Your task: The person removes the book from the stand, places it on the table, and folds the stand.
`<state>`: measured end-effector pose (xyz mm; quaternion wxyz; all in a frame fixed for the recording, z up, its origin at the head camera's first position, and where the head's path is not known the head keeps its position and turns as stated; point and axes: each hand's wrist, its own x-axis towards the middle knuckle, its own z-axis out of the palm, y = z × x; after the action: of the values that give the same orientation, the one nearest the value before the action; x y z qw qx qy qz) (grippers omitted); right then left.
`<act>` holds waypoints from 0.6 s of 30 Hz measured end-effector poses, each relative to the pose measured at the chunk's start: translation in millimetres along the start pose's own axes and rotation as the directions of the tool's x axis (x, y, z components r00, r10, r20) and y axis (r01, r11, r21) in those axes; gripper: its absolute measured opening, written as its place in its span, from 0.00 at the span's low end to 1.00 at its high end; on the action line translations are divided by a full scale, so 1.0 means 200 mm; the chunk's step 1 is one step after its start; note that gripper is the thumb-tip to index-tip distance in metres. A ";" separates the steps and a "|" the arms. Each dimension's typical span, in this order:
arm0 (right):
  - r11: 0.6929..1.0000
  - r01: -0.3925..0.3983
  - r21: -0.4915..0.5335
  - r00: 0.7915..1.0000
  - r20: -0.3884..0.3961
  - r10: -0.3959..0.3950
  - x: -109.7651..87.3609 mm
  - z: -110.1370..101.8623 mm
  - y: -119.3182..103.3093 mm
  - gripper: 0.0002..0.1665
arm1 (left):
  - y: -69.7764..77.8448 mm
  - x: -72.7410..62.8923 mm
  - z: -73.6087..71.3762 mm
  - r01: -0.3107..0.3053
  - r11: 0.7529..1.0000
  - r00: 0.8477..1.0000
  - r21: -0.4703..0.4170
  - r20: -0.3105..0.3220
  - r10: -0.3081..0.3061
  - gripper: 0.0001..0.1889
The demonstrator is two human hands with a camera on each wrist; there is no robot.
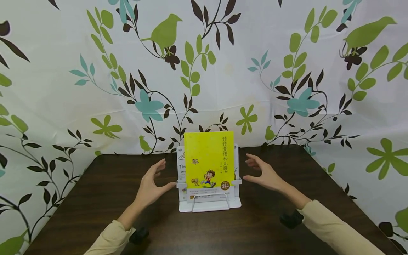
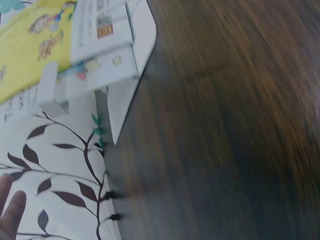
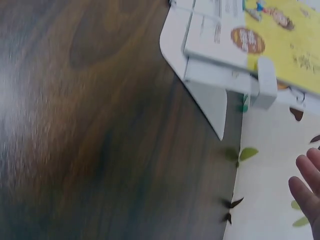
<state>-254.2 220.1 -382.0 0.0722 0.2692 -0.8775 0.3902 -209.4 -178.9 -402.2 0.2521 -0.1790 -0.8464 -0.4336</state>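
A yellow book [image 1: 204, 152] with a cartoon child on its cover leans upright on a white book stand [image 1: 210, 206], in front of a white-covered book [image 1: 181, 166] that shows at its sides. A wire bar crosses the books' lower edge, and side clips flank them. My left hand [image 1: 151, 189] is just left of the stand, fingers spread and thumb pointing at the left clip [image 2: 52, 90]. To the right of the stand, my right hand [image 1: 266, 175] is held with fingers apart and thumb toward the right clip [image 3: 266, 82]. Neither hand holds anything.
The stand is on a dark wooden table [image 1: 261, 230]. Behind the table hangs a white cloth [image 1: 223, 88] printed with leaves, birds and flowers. Dark wrist devices show at both sleeves.
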 end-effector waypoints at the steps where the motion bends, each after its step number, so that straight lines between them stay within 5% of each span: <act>1: 1.000 -0.004 0.012 1.000 -0.005 0.004 0.00 0.01 -0.01 0.41 | 0.01 0.00 0.01 0.002 1.000 1.000 -0.014 0.002 -0.002 0.44; 18: 0.993 -0.032 0.114 0.997 -0.067 0.040 0.05 0.15 -0.12 0.36 | 0.08 0.03 0.16 0.035 0.989 0.999 -0.145 -0.026 -0.039 0.39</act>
<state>-246.5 180.1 -384.0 0.0802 0.2432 -0.8558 0.4495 -215.6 -142.8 -404.2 0.2423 -0.1750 -0.8122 -0.5010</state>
